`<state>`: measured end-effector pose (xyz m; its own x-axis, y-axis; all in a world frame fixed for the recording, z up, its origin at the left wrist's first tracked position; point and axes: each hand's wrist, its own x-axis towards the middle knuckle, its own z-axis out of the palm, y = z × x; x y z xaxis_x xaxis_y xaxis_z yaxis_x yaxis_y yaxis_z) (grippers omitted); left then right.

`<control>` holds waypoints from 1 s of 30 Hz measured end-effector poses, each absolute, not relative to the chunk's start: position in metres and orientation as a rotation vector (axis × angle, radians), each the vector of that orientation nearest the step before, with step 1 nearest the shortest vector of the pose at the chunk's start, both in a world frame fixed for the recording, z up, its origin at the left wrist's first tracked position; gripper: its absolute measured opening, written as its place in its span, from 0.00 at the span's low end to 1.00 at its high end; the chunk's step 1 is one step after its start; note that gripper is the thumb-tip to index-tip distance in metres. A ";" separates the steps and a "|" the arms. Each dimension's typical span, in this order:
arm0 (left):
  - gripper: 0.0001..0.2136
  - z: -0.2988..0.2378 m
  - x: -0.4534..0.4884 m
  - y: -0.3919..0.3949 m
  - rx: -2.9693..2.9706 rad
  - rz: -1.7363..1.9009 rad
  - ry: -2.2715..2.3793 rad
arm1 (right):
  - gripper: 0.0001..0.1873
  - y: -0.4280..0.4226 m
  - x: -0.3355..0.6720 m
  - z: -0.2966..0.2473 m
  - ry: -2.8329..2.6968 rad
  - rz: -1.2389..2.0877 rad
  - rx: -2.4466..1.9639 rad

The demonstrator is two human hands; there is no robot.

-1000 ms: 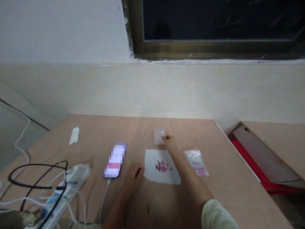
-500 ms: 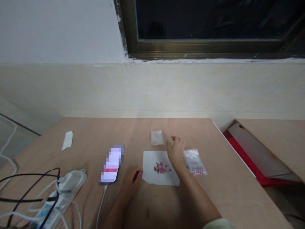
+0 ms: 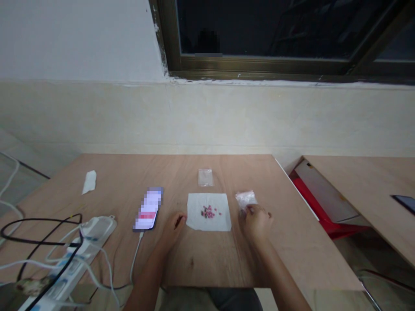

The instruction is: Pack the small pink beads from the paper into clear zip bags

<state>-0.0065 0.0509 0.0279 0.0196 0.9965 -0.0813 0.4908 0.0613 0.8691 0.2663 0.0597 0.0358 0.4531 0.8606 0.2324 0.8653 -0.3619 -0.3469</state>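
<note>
- Worktop [image 3: 210, 259]: bare wood surface carrying every item below; it stands against a tiled wall under a dark window.
- Power strip [image 3: 94, 233]: near the left edge, among black and white cables, well apart from both hands.
- Phone [image 3: 148, 208]: lies flat with the screen lit, just left of the left hand.
- White sheet [image 3: 196, 218]: flat at the centre, between the two hands.
- Right hand [image 3: 256, 221]: fingers bent together over the near end of the clear bag and touching it. Whether they pinch it or only press on it cannot be told.
- Left hand [image 3: 175, 223]: loosely curled and holding nothing, resting on the worktop with its fingertips at the sheet's left edge.
- Clear bag [image 3: 245, 198]: lies on the worktop just right of the sheet, crumpled. Step in hand, as judged: taking hold of this bag. Thin film calls for a light, sure pinch.
- Small clear bag [image 3: 205, 177]: lies flat beyond the sheet, untouched.
- Pink beads [image 3: 208, 211]: small loose cluster at the sheet's middle.
</note>
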 end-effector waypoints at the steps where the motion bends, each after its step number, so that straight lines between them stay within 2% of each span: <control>1: 0.10 0.029 -0.007 0.050 1.529 0.829 1.578 | 0.13 0.058 0.266 0.040 -1.417 0.003 -2.257; 5: 0.10 0.034 -0.009 0.049 1.439 0.819 1.622 | 0.13 0.048 0.262 0.062 -1.271 0.332 -1.972; 9: 0.13 0.050 -0.002 0.052 1.382 0.886 1.529 | 0.10 0.046 0.249 0.080 -1.226 0.903 -1.478; 13: 0.16 0.079 0.017 0.057 1.577 0.916 1.290 | 0.11 0.049 0.232 0.087 -1.301 1.468 -1.149; 16: 0.12 0.096 0.026 0.059 1.690 0.787 1.180 | 0.12 0.053 0.225 0.085 -1.319 1.645 -1.050; 19: 0.10 0.102 0.023 0.059 1.699 0.688 1.159 | 0.12 0.059 0.223 0.077 -1.318 1.690 -1.047; 21: 0.08 0.100 0.018 0.060 1.642 0.669 1.154 | 0.12 0.064 0.222 0.071 -1.318 1.577 -1.129; 26: 0.07 0.096 0.013 0.065 1.491 0.716 1.214 | 0.09 0.064 0.209 0.078 -1.202 0.834 -1.490; 28: 0.08 0.097 0.015 0.067 1.453 0.738 1.218 | 0.08 0.059 0.198 0.086 -1.282 0.839 -1.475; 30: 0.08 0.100 0.017 0.067 1.443 0.735 1.198 | 0.08 0.054 0.187 0.093 -1.428 1.031 -1.381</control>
<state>0.0172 0.0673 0.0997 0.3042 0.9384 -0.1638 0.2791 0.0766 0.9572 0.1868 0.0542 0.0929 -0.0027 0.9992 0.0411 0.2753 0.0403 -0.9605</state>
